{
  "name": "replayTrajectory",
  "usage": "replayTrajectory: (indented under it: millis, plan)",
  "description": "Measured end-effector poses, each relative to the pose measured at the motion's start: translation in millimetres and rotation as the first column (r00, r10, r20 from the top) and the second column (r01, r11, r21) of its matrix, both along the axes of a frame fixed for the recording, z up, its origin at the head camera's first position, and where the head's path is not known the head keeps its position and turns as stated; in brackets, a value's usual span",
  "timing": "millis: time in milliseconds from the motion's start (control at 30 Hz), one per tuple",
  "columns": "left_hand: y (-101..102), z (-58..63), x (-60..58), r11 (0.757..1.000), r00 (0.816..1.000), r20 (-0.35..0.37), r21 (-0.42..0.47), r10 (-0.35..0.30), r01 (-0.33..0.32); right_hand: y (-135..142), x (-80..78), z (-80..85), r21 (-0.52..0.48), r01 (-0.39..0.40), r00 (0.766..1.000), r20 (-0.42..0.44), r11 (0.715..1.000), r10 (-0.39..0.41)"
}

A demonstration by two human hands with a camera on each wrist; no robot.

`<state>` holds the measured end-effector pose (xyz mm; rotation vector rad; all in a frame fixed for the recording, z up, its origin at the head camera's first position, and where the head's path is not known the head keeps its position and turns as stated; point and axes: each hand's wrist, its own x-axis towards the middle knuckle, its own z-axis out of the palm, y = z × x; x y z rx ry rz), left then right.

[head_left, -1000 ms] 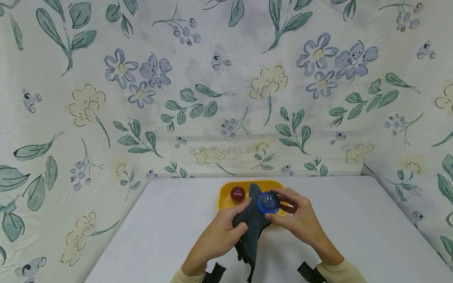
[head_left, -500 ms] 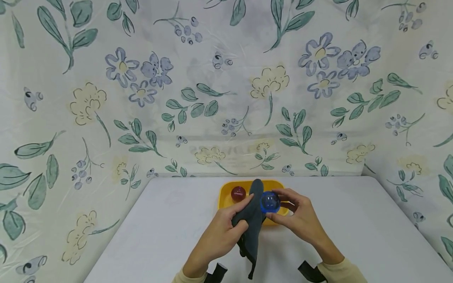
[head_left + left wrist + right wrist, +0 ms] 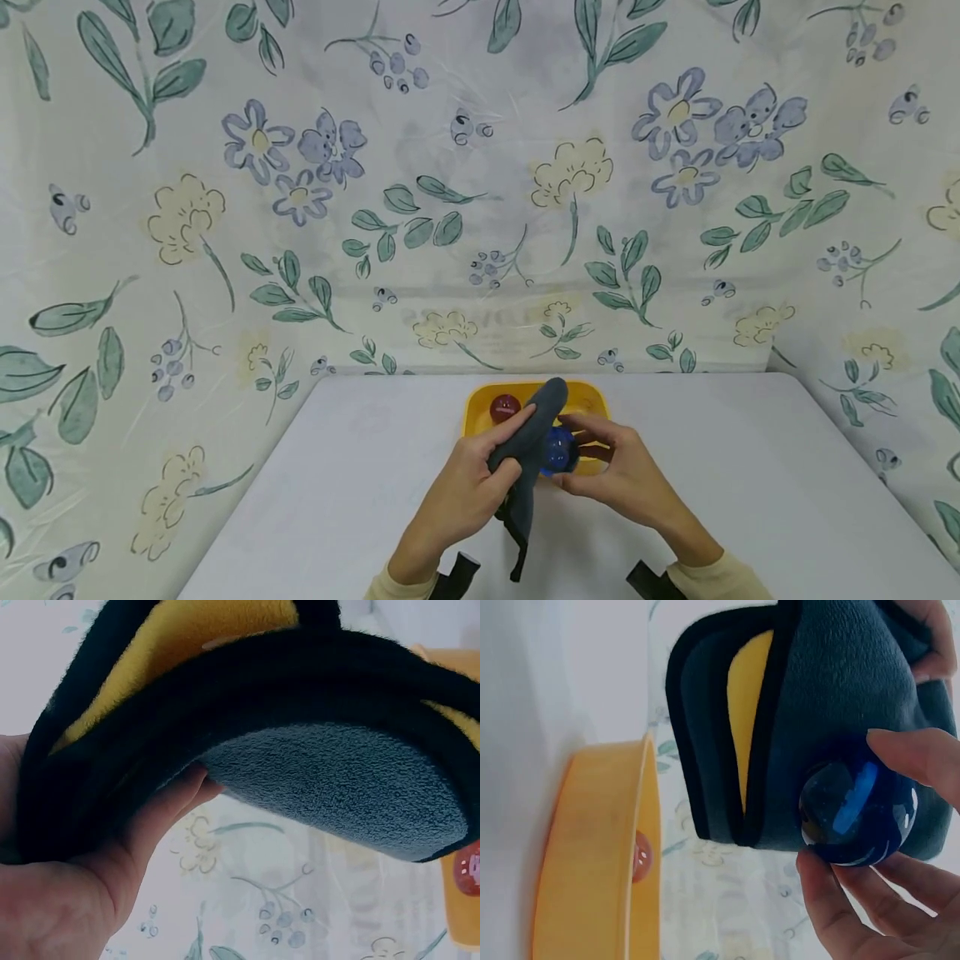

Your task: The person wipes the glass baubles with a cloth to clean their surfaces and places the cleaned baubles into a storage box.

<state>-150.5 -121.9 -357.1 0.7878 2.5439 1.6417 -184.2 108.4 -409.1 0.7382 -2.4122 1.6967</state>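
A clear blue ball point(image 3: 561, 451) is held in the fingertips of my right hand point(image 3: 626, 467), thumb on one side and fingers on the other. Against it lies a folded dark grey cloth point(image 3: 534, 433) with black edging, which my left hand point(image 3: 468, 492) grips between thumb and fingers. Yellow inner layers of the cloth point(image 3: 225, 621) show in the left wrist view. In the right wrist view the blue ball point(image 3: 859, 806) touches the cloth's grey face. Both hands are raised in front of a yellow tray point(image 3: 474, 408).
Inside the tray, towards its left, sits a dark red ball point(image 3: 505, 408). The tray stands near the back of a white table point(image 3: 375, 450). Floral fabric point(image 3: 420, 208) hangs behind and at the sides.
My right hand has brought the blue ball lower and slightly left. The cloth's upper end has swung to the right, partly covering the ball, while the red ball stays put.
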Motion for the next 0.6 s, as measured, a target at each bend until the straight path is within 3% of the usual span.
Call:
replayTrajectory:
  millis: [167,600]
  plan:
    - [-2.2,0.1,-2.2,1.000,1.000,0.006,-0.025,-0.009,0.009,-1.8,2.8,-0.5,-0.039,-0.048,0.999,0.022,0.998,0.049]
    - [-6.7,-1.7,-6.4,0.993,0.996,-0.083,-0.115,-0.033,0.023,-2.6,9.3,2.8,-0.053,-0.168,0.986,-0.011,0.984,0.168]
